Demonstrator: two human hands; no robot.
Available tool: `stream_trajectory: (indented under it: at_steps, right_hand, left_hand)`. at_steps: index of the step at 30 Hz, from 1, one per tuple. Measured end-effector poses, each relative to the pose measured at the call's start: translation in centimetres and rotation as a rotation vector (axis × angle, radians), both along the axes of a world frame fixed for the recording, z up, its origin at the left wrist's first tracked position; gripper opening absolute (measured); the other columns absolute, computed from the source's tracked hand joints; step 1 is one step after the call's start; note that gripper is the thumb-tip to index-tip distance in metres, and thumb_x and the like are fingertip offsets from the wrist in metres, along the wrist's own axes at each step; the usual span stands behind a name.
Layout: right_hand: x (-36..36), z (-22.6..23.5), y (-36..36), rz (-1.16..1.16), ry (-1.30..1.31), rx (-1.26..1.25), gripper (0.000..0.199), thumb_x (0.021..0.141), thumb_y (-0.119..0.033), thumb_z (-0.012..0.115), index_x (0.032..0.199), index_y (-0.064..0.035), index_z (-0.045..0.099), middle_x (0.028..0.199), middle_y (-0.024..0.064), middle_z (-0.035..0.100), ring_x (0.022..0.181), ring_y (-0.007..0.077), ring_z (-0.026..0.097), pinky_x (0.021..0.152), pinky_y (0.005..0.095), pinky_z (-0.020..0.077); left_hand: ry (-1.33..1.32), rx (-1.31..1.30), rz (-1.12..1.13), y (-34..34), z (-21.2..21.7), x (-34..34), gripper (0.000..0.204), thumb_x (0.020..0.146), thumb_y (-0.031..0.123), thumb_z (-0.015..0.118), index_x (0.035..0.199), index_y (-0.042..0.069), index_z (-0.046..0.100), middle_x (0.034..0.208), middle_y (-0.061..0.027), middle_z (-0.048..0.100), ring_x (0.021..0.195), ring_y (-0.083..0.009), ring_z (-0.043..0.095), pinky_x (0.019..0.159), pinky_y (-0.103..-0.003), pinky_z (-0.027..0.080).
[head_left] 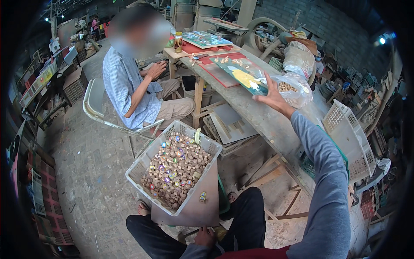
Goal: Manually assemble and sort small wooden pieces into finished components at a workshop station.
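Observation:
My right hand [277,98] reaches out over the workbench, its thumb and fingers spread apart. It is beside the near end of a painted board [245,78] in green, yellow and white; whether it touches the board I cannot tell. Just right of it lies a clear plastic bag [297,91] with small wooden pieces inside. Low in my lap, my left hand [205,237] is closed by the edge of a brown board [189,213]; what it holds, if anything, is hidden. A white plastic crate [141,181] full of small round wooden pieces [176,166], some with coloured tops, rests on that board.
A co-worker in a striped shirt [123,82] sits on a chair [95,100] at the left. The grey workbench [258,113] bears a red board [207,64], loose wooden pieces and a jar [178,42]. A white crate [351,138] stands beyond my right arm.

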State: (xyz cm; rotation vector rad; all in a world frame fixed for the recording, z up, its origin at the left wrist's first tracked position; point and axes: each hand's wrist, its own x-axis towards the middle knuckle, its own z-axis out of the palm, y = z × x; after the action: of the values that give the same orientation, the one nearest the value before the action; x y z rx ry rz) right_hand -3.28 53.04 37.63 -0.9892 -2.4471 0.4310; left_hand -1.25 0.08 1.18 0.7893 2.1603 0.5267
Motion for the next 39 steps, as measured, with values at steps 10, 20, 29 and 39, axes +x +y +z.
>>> stream_trajectory:
  at_steps: [10,20,29,39]
  right_hand:
    - [-0.3,-5.5,-2.7,-0.079,-0.254,0.051,0.127,0.058,-0.066,0.077,0.156,-0.0290,0.006,0.151,0.0262,0.017,0.135,0.0547,0.027,0.103,0.0701,0.0274]
    - [-0.5,-6.2,-0.6,-0.154,-0.182,0.133,0.102,0.072,-0.057,0.073,0.154,-0.0220,0.022,0.152,0.0233,0.025,0.138,0.0445,0.032,0.107,0.0657,0.0260]
    - [0.1,-6.5,9.1,0.135,-0.291,0.283,0.050,0.081,-0.014,0.057,0.131,-0.0139,0.057,0.135,0.0161,0.054,0.127,0.0365,0.048,0.105,0.0534,0.0388]
    - [-2.5,-4.4,8.3,0.021,-0.670,0.319,0.042,0.082,-0.021,0.057,0.123,-0.0129,0.064,0.125,0.0171,0.061,0.124,0.0360,0.051,0.104,0.0630,0.0315]
  left_hand:
    - [0.004,0.001,0.005,-0.1,-1.0,0.4,0.045,0.090,0.031,0.047,0.129,0.009,0.046,0.123,-0.0237,0.056,0.102,-0.0434,0.061,0.083,-0.056,0.049]
    - [0.007,0.015,0.050,-0.1,-0.8,0.3,0.042,0.090,0.030,0.046,0.125,0.008,0.051,0.118,-0.0237,0.058,0.104,-0.0430,0.060,0.085,-0.055,0.048]
    - [-0.147,0.696,0.258,10.6,6.0,-3.5,0.028,0.087,0.022,0.049,0.089,0.000,0.067,0.089,-0.0213,0.063,0.087,-0.0401,0.061,0.083,-0.048,0.047]
    - [0.785,1.059,-0.195,37.4,25.3,-14.0,0.028,0.088,0.017,0.058,0.112,0.008,0.068,0.081,-0.0129,0.059,0.075,-0.0326,0.064,0.065,-0.044,0.051]
